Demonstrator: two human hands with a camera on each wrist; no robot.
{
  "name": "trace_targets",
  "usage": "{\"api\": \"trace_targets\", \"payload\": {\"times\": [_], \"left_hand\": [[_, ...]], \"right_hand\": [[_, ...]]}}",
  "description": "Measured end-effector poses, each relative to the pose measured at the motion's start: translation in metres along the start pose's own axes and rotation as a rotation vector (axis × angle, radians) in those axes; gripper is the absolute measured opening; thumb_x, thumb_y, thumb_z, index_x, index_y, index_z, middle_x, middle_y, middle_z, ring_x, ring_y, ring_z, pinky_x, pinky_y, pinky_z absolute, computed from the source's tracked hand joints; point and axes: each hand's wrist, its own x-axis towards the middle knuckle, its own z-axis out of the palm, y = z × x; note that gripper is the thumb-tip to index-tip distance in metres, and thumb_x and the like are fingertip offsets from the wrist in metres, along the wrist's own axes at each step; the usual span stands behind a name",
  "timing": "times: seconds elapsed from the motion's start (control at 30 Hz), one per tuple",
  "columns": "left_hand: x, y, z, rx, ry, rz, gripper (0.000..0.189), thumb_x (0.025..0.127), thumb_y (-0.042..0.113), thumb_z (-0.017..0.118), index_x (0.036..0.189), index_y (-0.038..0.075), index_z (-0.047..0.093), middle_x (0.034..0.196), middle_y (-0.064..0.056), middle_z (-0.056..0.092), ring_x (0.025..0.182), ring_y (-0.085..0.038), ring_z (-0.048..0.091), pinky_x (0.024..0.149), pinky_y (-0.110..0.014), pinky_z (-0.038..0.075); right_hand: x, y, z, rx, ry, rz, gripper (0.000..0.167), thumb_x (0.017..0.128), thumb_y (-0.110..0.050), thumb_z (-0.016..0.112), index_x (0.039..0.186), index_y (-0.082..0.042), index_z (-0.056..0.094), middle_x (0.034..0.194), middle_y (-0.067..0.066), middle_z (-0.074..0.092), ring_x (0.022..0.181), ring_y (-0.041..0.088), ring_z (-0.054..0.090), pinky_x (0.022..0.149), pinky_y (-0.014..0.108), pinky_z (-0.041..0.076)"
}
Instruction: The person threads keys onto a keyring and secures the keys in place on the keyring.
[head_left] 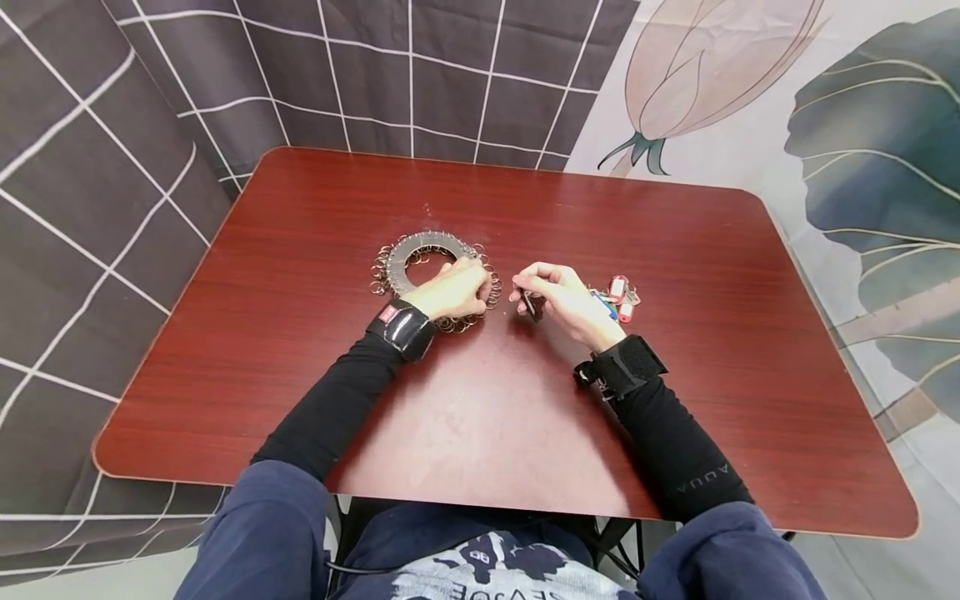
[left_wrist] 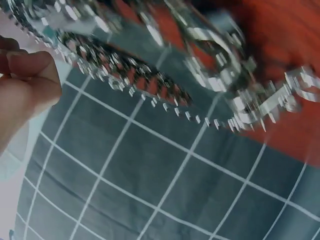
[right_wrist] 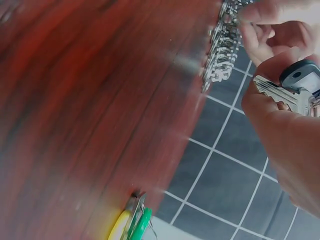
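A flat metal key ring disc (head_left: pixel 403 250), hung all round with small split rings, lies near the middle of the table. The left hand (head_left: pixel 452 287) reaches over its front right part, and its curled fingers grip the disc's right edge among the split rings. Just what lies between those fingertips is hidden. To the right of the disc, the right hand (head_left: pixel 561 298) pinches a silver key (right_wrist: pixel 292 97) joined to a black tag (right_wrist: pixel 300 75). A gap separates the two hands. In the left wrist view the split rings (left_wrist: pixel 210 65) are blurred.
Beside the right hand lies a small pile of key tags, with red tags (head_left: pixel 617 288) and a green tag (right_wrist: pixel 140 224) among them. The brown table (head_left: pixel 262 333) has a grey checked cloth (head_left: pixel 450 67) behind it.
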Motion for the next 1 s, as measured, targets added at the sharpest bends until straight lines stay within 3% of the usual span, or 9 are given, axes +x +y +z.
{"api": "trace_targets", "payload": {"times": [0.23, 0.4, 0.5, 0.63, 0.83, 1.0], "left_hand": [[0.0, 0.0, 0.0, 0.087, -0.06, -0.034, 0.014, 0.078, 0.018, 0.07, 0.087, 0.01, 0.063, 0.111, -0.01, 0.059, 0.115, -0.027, 0.048, 0.096, -0.044, 0.04], [0.002, -0.006, 0.001, 0.0, -0.058, -0.014, 0.006, 0.076, 0.011, 0.064, 0.082, 0.01, 0.066, 0.102, -0.008, 0.06, 0.107, -0.026, 0.051, 0.091, -0.043, 0.043], [0.0, -0.011, -0.001, -0.1, -0.025, 0.05, 0.006, 0.075, 0.009, 0.061, 0.077, 0.009, 0.066, 0.094, -0.008, 0.059, 0.097, -0.025, 0.053, 0.086, -0.039, 0.044], [-0.002, -0.018, -0.001, -0.178, 0.042, 0.126, 0.008, 0.075, 0.008, 0.058, 0.078, 0.006, 0.065, 0.089, -0.007, 0.056, 0.087, -0.021, 0.052, 0.08, -0.032, 0.044], [-0.007, -0.019, -0.001, -0.238, 0.092, 0.124, 0.012, 0.077, 0.007, 0.06, 0.086, 0.001, 0.065, 0.095, -0.012, 0.056, 0.089, -0.023, 0.052, 0.084, -0.034, 0.044], [-0.009, -0.02, 0.0, -0.259, 0.135, 0.124, 0.008, 0.082, 0.006, 0.06, 0.087, 0.002, 0.064, 0.093, -0.012, 0.057, 0.091, -0.024, 0.054, 0.084, -0.034, 0.045]], "right_hand": [[0.003, 0.004, 0.006, -0.005, -0.02, -0.002, 0.01, 0.096, -0.008, 0.053, 0.095, -0.001, 0.06, 0.076, 0.004, 0.067, 0.063, 0.01, 0.061, 0.062, 0.022, 0.049], [0.007, 0.008, 0.01, -0.062, -0.014, -0.04, 0.015, 0.095, -0.007, 0.053, 0.099, 0.006, 0.058, 0.075, 0.003, 0.068, 0.063, 0.008, 0.061, 0.061, 0.021, 0.049], [0.011, 0.01, 0.011, -0.168, 0.013, -0.047, 0.02, 0.094, -0.008, 0.055, 0.102, 0.011, 0.058, 0.074, 0.003, 0.068, 0.061, 0.008, 0.059, 0.059, 0.022, 0.047], [0.018, 0.011, 0.016, -0.401, 0.026, -0.063, 0.023, 0.093, -0.011, 0.058, 0.099, 0.011, 0.063, 0.068, 0.003, 0.066, 0.056, 0.007, 0.055, 0.054, 0.021, 0.043], [0.025, 0.01, 0.027, -0.682, -0.003, -0.058, 0.025, 0.09, -0.018, 0.064, 0.086, 0.006, 0.068, 0.063, 0.01, 0.063, 0.053, 0.009, 0.054, 0.05, 0.018, 0.04], [0.027, 0.008, 0.031, -0.807, 0.084, -0.064, 0.016, 0.087, -0.016, 0.067, 0.082, 0.0, 0.066, 0.071, 0.016, 0.069, 0.053, 0.01, 0.058, 0.051, 0.018, 0.044]]}}
